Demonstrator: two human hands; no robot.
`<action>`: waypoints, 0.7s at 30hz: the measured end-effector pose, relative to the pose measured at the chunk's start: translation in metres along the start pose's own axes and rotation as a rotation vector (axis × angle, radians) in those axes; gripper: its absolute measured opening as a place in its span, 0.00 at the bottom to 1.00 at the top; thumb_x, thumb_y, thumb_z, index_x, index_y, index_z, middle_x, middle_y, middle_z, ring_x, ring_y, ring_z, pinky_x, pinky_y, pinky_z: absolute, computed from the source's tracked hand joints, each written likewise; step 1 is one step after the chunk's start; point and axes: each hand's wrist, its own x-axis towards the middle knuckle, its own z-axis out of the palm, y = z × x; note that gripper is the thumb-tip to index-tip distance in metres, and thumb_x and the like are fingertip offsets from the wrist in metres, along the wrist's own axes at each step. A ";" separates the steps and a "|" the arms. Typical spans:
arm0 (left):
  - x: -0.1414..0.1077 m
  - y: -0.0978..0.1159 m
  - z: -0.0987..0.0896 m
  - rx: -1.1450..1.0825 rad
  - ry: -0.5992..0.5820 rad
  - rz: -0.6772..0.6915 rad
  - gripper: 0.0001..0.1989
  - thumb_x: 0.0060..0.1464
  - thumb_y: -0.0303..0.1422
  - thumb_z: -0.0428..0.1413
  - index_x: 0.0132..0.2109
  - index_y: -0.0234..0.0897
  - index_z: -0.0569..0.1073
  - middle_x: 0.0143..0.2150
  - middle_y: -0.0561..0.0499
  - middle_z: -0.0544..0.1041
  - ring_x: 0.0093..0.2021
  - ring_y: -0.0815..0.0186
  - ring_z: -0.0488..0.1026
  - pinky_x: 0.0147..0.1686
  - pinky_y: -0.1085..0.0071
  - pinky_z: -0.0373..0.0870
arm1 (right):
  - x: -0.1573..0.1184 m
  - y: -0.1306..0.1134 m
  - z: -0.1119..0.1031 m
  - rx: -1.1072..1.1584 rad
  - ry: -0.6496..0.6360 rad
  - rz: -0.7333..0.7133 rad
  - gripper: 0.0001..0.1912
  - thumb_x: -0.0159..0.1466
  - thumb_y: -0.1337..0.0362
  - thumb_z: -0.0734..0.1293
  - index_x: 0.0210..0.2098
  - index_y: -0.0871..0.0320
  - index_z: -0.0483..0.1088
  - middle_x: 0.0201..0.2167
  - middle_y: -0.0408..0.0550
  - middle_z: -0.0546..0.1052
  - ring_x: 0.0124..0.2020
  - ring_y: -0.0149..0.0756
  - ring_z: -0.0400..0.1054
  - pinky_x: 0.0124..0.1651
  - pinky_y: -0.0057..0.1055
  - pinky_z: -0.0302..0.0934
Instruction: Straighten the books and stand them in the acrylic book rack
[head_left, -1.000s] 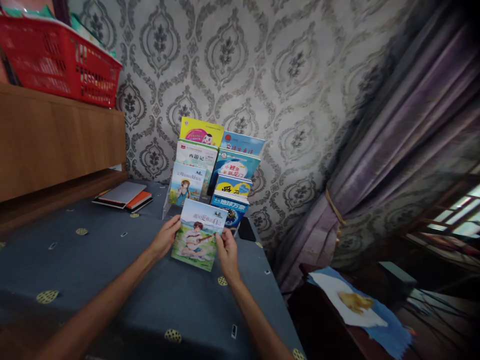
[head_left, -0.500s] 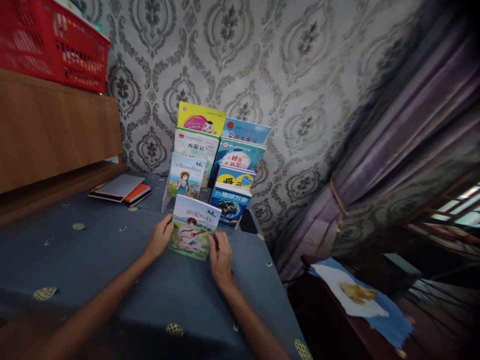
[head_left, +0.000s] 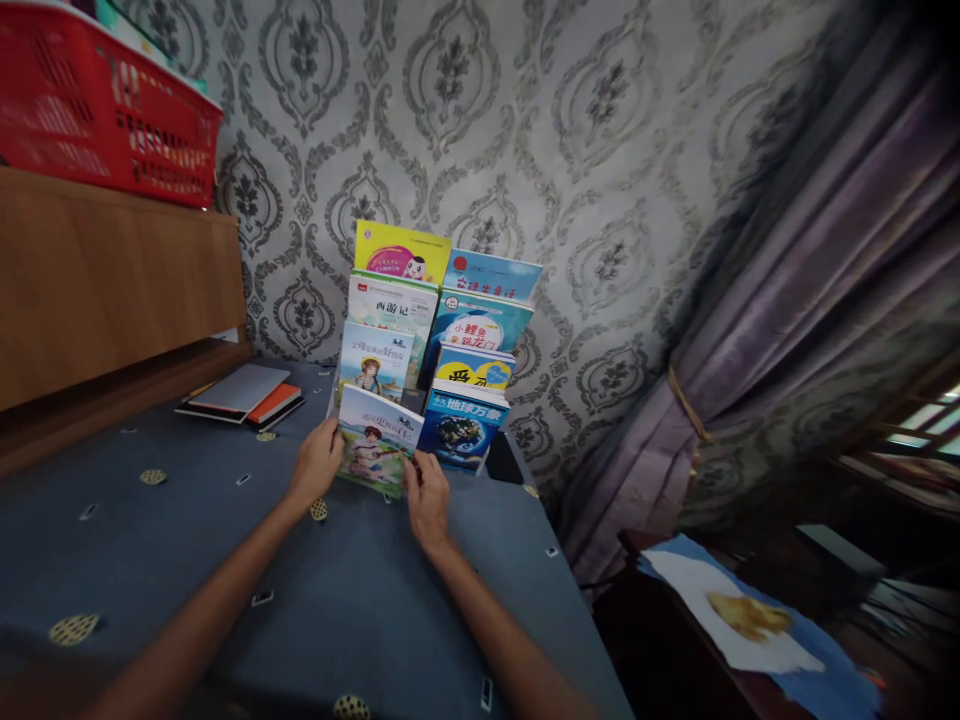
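Around the guitar-cover book [head_left: 379,440], taking it as the clock's centre: a dark blue-grey cloth on the desk [head_left: 360,600], with books propped up in two columns.

Left column, 12 o'clock: yellow-hat book [head_left: 375,345] right behind, then a white-and-green book [head_left: 390,300], with a yellow book [head_left: 405,250] topping it off.

Right column, 3 up to 1 o'clock: globe book [head_left: 459,435] just beside at 3, then a yellow-and-blue book [head_left: 472,370], a teal book [head_left: 480,325] and a light blue book [head_left: 491,270].

Flat black thing [head_left: 504,460], 3 o'clock: on the desk past the globe book, no clue what it is.

Notebook pile [head_left: 244,392], 9 to 10 o'clock: lying flat, grey and orange covers.

Red basket [head_left: 165,140], 10 to 11 o'clock: well apart, up on a wooden cabinet [head_left: 112,280].

Purple curtain [head_left: 667,440], 3 o'clock: way out, tied back. White cloth [head_left: 690,580] at 4, yellowish lump on it.

In the way: guitar-cover book blocks the bottom of the yellow-hat book from this angle.

Left grip [head_left: 319,462]: 8 to 9 o'clock, closed on the book's left edge.

Right grip [head_left: 429,495]: 4 o'clock, pinching the right edge, fingertips over the cover; its far side is hidden.

Guitar-cover book vs hands: between them, cover facing us, top edge poking above both. Can't tell if its bottom touches anything.
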 end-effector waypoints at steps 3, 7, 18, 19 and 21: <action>0.007 -0.004 0.000 -0.054 0.080 0.021 0.10 0.61 0.32 0.42 0.37 0.39 0.67 0.35 0.48 0.72 0.39 0.59 0.71 0.43 0.63 0.68 | 0.010 -0.003 0.006 0.031 0.000 -0.004 0.14 0.70 0.61 0.58 0.44 0.55 0.74 0.36 0.48 0.72 0.37 0.39 0.67 0.42 0.32 0.63; 0.019 0.000 -0.008 -0.128 0.159 0.069 0.10 0.64 0.35 0.42 0.38 0.39 0.67 0.36 0.48 0.71 0.39 0.60 0.70 0.44 0.63 0.68 | 0.029 -0.017 0.008 0.058 0.054 -0.045 0.14 0.71 0.61 0.57 0.45 0.55 0.73 0.38 0.49 0.71 0.39 0.39 0.68 0.44 0.33 0.63; 0.088 0.004 -0.019 -0.287 0.300 0.201 0.10 0.66 0.36 0.46 0.43 0.38 0.69 0.40 0.48 0.73 0.42 0.61 0.71 0.46 0.65 0.70 | 0.106 -0.038 0.015 0.043 0.172 -0.182 0.14 0.71 0.62 0.58 0.49 0.56 0.72 0.41 0.51 0.72 0.44 0.41 0.67 0.50 0.36 0.62; 0.092 0.002 -0.016 -0.288 0.299 0.193 0.09 0.66 0.35 0.46 0.42 0.38 0.69 0.39 0.48 0.73 0.42 0.61 0.71 0.45 0.65 0.70 | 0.109 -0.034 0.017 0.037 0.176 -0.190 0.14 0.71 0.63 0.58 0.49 0.56 0.72 0.41 0.51 0.72 0.43 0.40 0.68 0.49 0.36 0.63; 0.096 -0.004 -0.012 -0.275 0.291 0.174 0.09 0.66 0.33 0.45 0.41 0.39 0.69 0.37 0.50 0.73 0.40 0.62 0.71 0.44 0.66 0.70 | 0.113 -0.028 0.022 0.024 0.179 -0.201 0.14 0.70 0.63 0.58 0.49 0.57 0.72 0.41 0.50 0.73 0.42 0.40 0.68 0.49 0.35 0.63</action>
